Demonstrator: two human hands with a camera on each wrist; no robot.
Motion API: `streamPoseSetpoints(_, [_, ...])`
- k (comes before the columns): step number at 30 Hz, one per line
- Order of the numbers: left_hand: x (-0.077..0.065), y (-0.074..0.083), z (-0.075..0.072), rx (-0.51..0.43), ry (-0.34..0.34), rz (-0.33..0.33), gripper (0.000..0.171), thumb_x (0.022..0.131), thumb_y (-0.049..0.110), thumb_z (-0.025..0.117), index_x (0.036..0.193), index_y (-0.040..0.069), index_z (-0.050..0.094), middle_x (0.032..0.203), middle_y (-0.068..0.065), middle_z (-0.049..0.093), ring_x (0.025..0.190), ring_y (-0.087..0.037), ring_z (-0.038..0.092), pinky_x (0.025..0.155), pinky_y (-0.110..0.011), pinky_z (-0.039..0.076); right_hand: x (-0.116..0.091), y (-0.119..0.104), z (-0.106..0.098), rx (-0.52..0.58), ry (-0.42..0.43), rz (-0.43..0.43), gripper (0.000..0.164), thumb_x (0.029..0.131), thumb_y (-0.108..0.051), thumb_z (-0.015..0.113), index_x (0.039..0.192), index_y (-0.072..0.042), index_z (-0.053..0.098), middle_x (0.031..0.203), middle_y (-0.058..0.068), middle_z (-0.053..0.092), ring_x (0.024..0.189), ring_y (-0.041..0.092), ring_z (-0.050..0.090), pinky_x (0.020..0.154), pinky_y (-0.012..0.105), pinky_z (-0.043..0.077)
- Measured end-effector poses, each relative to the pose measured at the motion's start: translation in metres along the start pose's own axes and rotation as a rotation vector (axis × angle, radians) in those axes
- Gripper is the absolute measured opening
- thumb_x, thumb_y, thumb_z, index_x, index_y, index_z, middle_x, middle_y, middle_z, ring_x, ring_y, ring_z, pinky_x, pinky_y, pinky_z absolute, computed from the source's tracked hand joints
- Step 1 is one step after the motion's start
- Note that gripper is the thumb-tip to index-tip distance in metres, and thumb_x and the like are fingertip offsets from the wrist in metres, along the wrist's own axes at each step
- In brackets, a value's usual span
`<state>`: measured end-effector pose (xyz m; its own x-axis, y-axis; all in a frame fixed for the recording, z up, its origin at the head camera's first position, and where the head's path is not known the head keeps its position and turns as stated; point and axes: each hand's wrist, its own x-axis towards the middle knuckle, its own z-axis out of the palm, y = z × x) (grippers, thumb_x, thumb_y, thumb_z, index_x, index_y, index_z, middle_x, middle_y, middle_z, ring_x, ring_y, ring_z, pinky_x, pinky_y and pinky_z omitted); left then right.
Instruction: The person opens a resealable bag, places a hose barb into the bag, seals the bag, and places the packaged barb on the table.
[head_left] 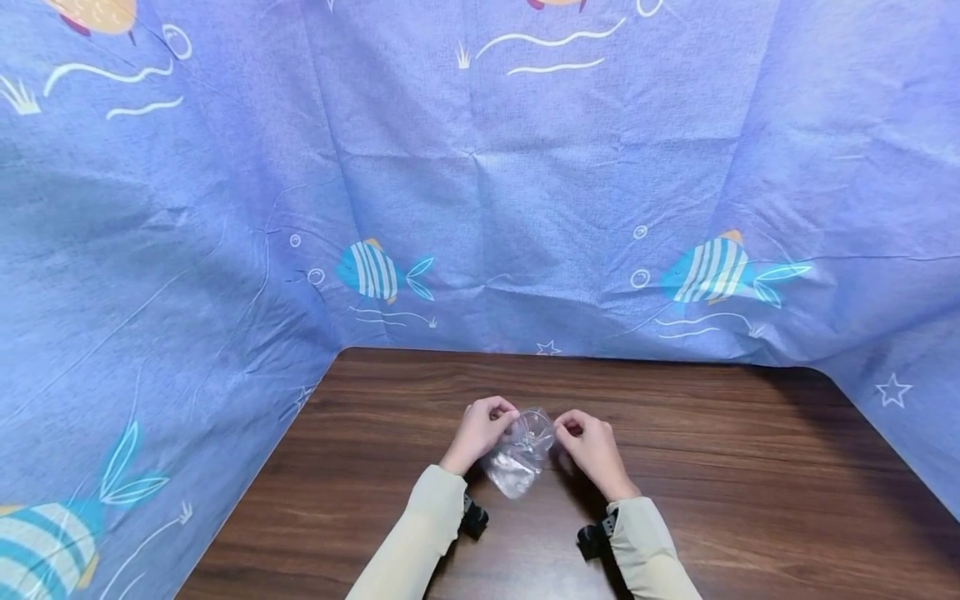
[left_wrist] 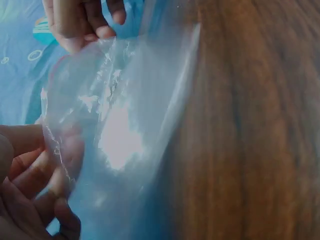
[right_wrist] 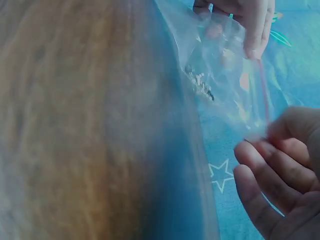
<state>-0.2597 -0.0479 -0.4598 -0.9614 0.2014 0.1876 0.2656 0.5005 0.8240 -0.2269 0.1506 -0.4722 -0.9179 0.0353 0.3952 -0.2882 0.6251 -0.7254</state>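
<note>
A clear plastic zip bag (head_left: 516, 471) hangs between my two hands over the table. My left hand (head_left: 477, 432) pinches its upper left edge between thumb and fingers. At the opposite end of the same edge, my right hand (head_left: 592, 447) pinches the corner with thumb and forefinger. In the right wrist view a thin pink-red line (right_wrist: 264, 92) runs along the bag's top edge, from one hand to the other. Small dark and bright specks (right_wrist: 200, 82) show partway down the bag. Strong glare whitens the middle of the bag (left_wrist: 120, 135) in the left wrist view.
Below the hands lies a dark brown wood-grain table (head_left: 360, 500) with rounded far corners. A blue cloth (head_left: 540, 208) printed with fish and stars hangs behind it and along both sides. Small black cameras (head_left: 474, 518) are strapped at both wrists.
</note>
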Motion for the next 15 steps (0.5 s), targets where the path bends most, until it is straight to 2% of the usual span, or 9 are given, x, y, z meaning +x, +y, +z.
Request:
streamPoseSetpoints(4, [0.0,0.006,-0.001,-0.073,-0.006,0.008,0.012,0.092,0.016,0.063,0.089,0.007,0.07,0.071,-0.005,0.07,0.049,-0.011,0.062,0.051,-0.023,0.052,0.002,0.0,-0.005,0.036,0.072,0.001,0.005,0.087,-0.007,0.065,0.082,-0.009,0.067,0.078,0.004,0.07,0.074,0.018,0.065,0.071,0.032,0.052])
streamPoseSetpoints(8, [0.001,0.011,-0.003,-0.003,0.042,0.078,0.012,0.092,0.019,0.064,0.088,0.01,0.071,0.07,-0.002,0.067,0.055,-0.006,0.057,0.056,-0.019,0.047,0.005,0.0,-0.01,0.084,0.09,-0.021,0.004,0.09,-0.006,0.064,0.087,-0.005,0.066,0.083,0.008,0.071,0.078,0.021,0.066,0.073,0.038,0.054])
streamPoseSetpoints(12, [0.001,0.016,-0.006,0.051,0.105,0.13,0.011,0.09,0.019,0.066,0.087,0.01,0.072,0.072,-0.001,0.066,0.061,-0.005,0.048,0.059,-0.019,0.04,0.008,0.001,-0.015,0.094,0.081,-0.066,0.005,0.092,-0.007,0.063,0.088,-0.004,0.066,0.083,0.007,0.07,0.078,0.019,0.064,0.071,0.033,0.052])
streamPoseSetpoints(15, [0.001,0.018,-0.007,0.01,0.132,0.148,0.012,0.09,0.018,0.066,0.088,0.007,0.072,0.073,-0.004,0.069,0.061,-0.004,0.05,0.059,-0.019,0.041,0.013,0.0,-0.021,0.111,0.068,-0.102,0.005,0.091,-0.007,0.063,0.089,-0.004,0.066,0.079,0.008,0.069,0.074,0.019,0.064,0.067,0.026,0.051])
